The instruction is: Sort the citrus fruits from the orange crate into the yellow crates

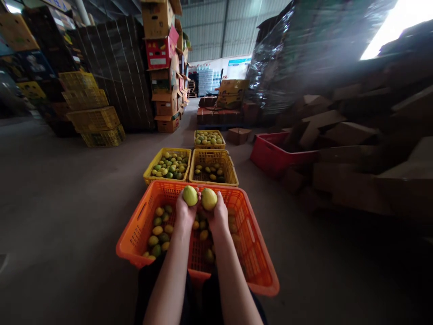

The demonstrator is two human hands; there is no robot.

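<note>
Over the far side of an orange crate (255, 241), both hands are held close together, palms up. My left hand (183, 213) is closed round a greenish-yellow lemon (190, 196). In my right hand (219, 214) is a yellower lemon (209, 199), the thumb along its right side. The two fruits are side by side, a small gap between them. Loose yellow and green lemons (157, 230) lie in the crate below, mostly on its left. My forearms hide part of the crate's middle.
Beyond the orange crate stand a fuller yellow crate of lemons (147, 176), a sparser yellow crate (234, 175) and another yellow crate (209, 146) behind. A red bin (270, 155) and cardboard heap (352, 135) are right. Stacked yellow crates (94, 118) and boxes (164, 81) stand further off.
</note>
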